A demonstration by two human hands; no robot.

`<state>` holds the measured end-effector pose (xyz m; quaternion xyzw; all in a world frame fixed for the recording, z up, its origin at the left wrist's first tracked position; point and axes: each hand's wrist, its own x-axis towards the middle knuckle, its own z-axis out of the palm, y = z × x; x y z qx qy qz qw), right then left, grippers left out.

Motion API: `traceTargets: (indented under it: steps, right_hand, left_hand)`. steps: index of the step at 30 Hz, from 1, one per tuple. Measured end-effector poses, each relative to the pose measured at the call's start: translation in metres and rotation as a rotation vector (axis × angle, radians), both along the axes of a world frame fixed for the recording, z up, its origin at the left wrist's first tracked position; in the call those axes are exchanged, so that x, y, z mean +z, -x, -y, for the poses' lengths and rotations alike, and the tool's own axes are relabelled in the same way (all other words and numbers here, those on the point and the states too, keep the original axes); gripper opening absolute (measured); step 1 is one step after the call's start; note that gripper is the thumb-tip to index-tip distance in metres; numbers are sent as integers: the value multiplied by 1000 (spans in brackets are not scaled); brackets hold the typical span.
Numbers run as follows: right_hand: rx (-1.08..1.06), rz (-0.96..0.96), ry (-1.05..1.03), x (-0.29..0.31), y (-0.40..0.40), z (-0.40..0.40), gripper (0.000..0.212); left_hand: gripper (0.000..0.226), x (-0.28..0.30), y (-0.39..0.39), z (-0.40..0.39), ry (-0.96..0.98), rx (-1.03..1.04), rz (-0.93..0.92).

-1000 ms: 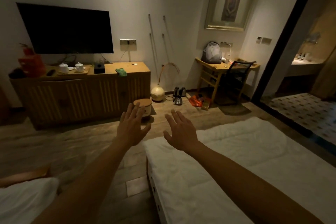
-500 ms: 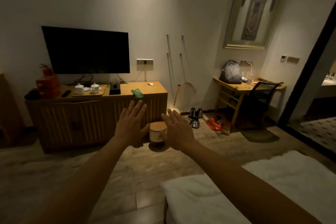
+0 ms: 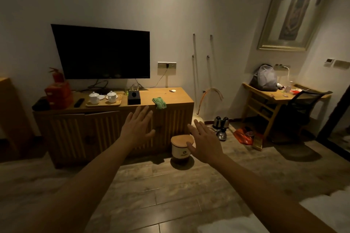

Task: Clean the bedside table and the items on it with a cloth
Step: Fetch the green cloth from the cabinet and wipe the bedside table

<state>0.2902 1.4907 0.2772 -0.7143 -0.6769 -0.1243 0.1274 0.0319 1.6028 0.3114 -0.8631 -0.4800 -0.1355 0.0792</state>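
A green cloth [image 3: 159, 103] lies crumpled on the front edge of a long wooden cabinet [image 3: 117, 130] under a dark TV [image 3: 103, 53]. Both my arms are stretched out in front of me. My left hand [image 3: 137, 127] is spread flat with fingers straight, below and left of the cloth and apart from it. My right hand [image 3: 205, 143] is also spread and holds nothing, in front of a small white bin with a wooden lid [image 3: 181, 148] on the floor. No bedside table is in view.
On the cabinet stand a tray with two white lidded cups [image 3: 103, 98], a black box [image 3: 134, 97], a remote [image 3: 79, 102] and red boxes [image 3: 59, 95]. A desk with a backpack [image 3: 264, 78] and black chair [image 3: 303, 111] stands right; kettles [image 3: 220, 125] sit on the floor. White bedding [image 3: 325, 212] lies bottom right.
The view has moved forward and closer to the cabinet, and the bed has slid out toward the bottom right. Both hands stay spread in front and hold nothing.
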Motion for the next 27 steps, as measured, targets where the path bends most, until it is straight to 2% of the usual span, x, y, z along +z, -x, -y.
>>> traceTargets:
  steps: [6, 13, 18, 27]
  right_hand:
    - [-21, 4, 40, -16, -17, -106, 73]
    - [88, 18, 73, -18, -42, -273, 70]
    - [183, 61, 79, -11, -62, -393, 68]
    - [180, -34, 177, -50, -84, -548, 69]
  left_hand:
    - [82, -20, -1, -101, 38, 6, 1]
    - [83, -21, -27, -254, 53, 18, -64]
    - [82, -26, -42, -365, 105, 91, 56]
    - [80, -68, -47, -521, 253, 166, 21]
